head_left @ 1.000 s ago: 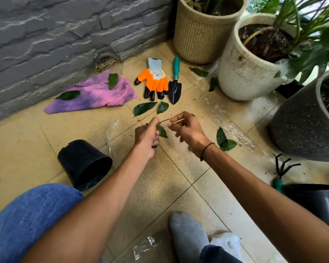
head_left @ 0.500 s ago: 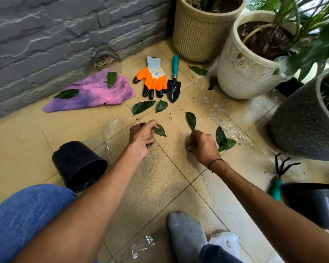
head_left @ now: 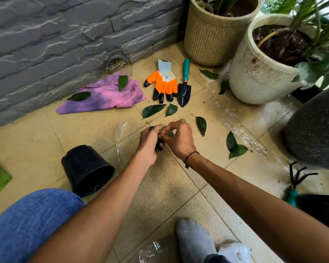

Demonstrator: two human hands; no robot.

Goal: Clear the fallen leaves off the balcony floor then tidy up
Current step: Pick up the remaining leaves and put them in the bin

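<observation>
Both hands meet over the tiled floor at the centre. My left hand [head_left: 149,138] grips a small bunch of dark green leaves [head_left: 158,144], mostly hidden in its palm. My right hand [head_left: 178,136] pinches a leaf [head_left: 170,133] against that bunch. Loose leaves lie around: two [head_left: 153,110] just beyond the hands, one [head_left: 201,125] to the right, a pair [head_left: 235,147] further right. More rest on the pink cloth [head_left: 103,97] and near the pots [head_left: 209,74].
A black pot [head_left: 85,168] lies on its side at the left. An orange glove [head_left: 163,83] and a teal-handled trowel [head_left: 184,86] lie by the grey wall. Three big planters stand at the right. A small rake [head_left: 294,181] and clear plastic scraps [head_left: 243,137] lie on the tiles.
My right hand swung from the floor at the right back to the left hand, bringing a leaf to the bunch. The left hand stayed in place.
</observation>
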